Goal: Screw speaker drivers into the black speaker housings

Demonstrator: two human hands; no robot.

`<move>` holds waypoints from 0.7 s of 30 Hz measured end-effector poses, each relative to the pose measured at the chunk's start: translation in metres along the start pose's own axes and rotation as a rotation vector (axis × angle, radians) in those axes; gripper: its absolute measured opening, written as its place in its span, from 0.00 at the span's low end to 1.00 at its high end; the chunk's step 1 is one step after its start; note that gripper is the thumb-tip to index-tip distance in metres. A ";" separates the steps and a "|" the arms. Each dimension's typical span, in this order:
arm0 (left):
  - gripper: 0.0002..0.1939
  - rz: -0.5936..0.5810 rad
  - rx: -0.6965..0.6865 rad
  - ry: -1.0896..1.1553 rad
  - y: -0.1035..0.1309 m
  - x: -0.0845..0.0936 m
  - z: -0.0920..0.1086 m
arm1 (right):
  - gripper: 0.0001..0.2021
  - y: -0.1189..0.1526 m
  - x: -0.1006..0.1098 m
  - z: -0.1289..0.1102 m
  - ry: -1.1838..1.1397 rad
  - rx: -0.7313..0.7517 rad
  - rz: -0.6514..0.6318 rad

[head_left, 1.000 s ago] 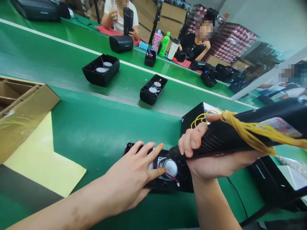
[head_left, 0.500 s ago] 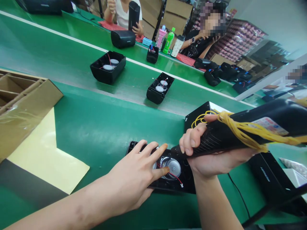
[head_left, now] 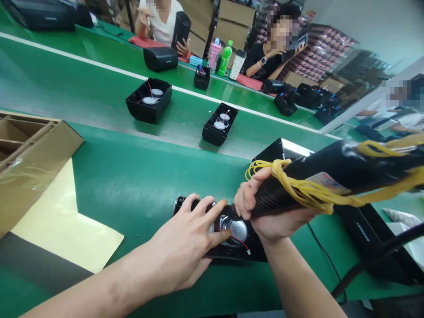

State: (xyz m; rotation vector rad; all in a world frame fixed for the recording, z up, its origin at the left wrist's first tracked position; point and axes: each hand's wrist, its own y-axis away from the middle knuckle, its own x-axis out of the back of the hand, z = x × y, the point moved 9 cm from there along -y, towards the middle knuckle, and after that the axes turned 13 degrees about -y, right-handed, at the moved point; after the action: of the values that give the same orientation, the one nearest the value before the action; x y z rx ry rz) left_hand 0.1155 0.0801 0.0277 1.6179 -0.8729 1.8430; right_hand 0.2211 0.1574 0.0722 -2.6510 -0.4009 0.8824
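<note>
A black speaker housing (head_left: 255,247) lies on the green bench in front of me. Two round silver speaker drivers sit in it, the left one mostly covered by my fingers; a red wire with a white plug lies across the right driver (head_left: 239,230). My left hand (head_left: 187,240) spans the housing, fingers spread over the top and thumb at the near side, gripping it. In my right hand (head_left: 261,207) is a black electric screwdriver (head_left: 308,172) wrapped in yellow bands, tilted with its nose down at the housing's far edge. The bit tip is hidden.
A divided cardboard box (head_left: 36,163) and yellowish paper (head_left: 82,234) lie left. Across the bench stand two open speaker housings (head_left: 149,110) (head_left: 215,132). Black boxes (head_left: 271,152) (head_left: 371,238) and a dark cable (head_left: 374,260) are right. Two co-workers sit opposite, behind bottles (head_left: 226,57).
The screwdriver body has swung left and more upright in my right hand, its nose shifting slightly left along the housing. My left hand stays on the housing. The camera view has shifted a little.
</note>
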 end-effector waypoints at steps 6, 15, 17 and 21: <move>0.27 -0.003 -0.006 0.018 0.000 0.003 0.000 | 0.32 0.000 -0.003 0.002 0.013 0.002 -0.020; 0.31 -0.036 0.009 0.063 0.001 -0.006 0.000 | 0.34 0.003 -0.009 0.007 -0.008 -0.029 -0.036; 0.32 -0.020 0.017 0.062 0.004 -0.010 0.000 | 0.36 0.004 -0.006 -0.002 0.010 0.004 0.014; 0.30 0.062 0.027 0.028 0.007 -0.014 -0.001 | 0.32 0.008 0.008 -0.063 0.076 0.213 0.108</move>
State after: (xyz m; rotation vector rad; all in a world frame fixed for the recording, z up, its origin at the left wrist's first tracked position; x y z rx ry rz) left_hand 0.1116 0.0764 0.0125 1.5939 -0.8988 1.9229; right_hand 0.2674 0.1401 0.1125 -2.5180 -0.1374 0.8039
